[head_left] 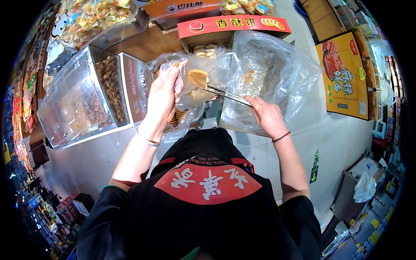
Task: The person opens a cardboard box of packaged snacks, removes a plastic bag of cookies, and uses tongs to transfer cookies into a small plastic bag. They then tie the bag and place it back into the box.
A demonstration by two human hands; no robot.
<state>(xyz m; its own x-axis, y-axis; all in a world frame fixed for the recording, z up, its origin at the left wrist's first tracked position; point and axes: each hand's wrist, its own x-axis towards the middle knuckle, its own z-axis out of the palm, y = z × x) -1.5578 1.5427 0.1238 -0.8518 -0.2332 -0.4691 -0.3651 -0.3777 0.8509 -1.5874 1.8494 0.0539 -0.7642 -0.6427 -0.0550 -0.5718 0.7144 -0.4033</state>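
My left hand (162,93) is closed on the gathered side of a clear plastic bag (186,97), held up in front of me. My right hand (268,116) grips a pair of metal tongs (232,97) that point left to the bag. At the tongs' tips is a flat tan biscuit (198,79), by the bag's mouth; whether it is fully inside I cannot tell. Beyond my hands, pale round biscuits (204,50) lie in an open box with a red header (234,24). Ridged stacked biscuits (178,118) show partly beneath the bag.
Left of my hands stands a clear-lidded bin (78,102) of small brown pieces. A loose plastic liner (299,71) spreads over the box on the right. Wrapped snacks (93,21) fill a tub at the far left; a yellow carton (342,82) stands right.
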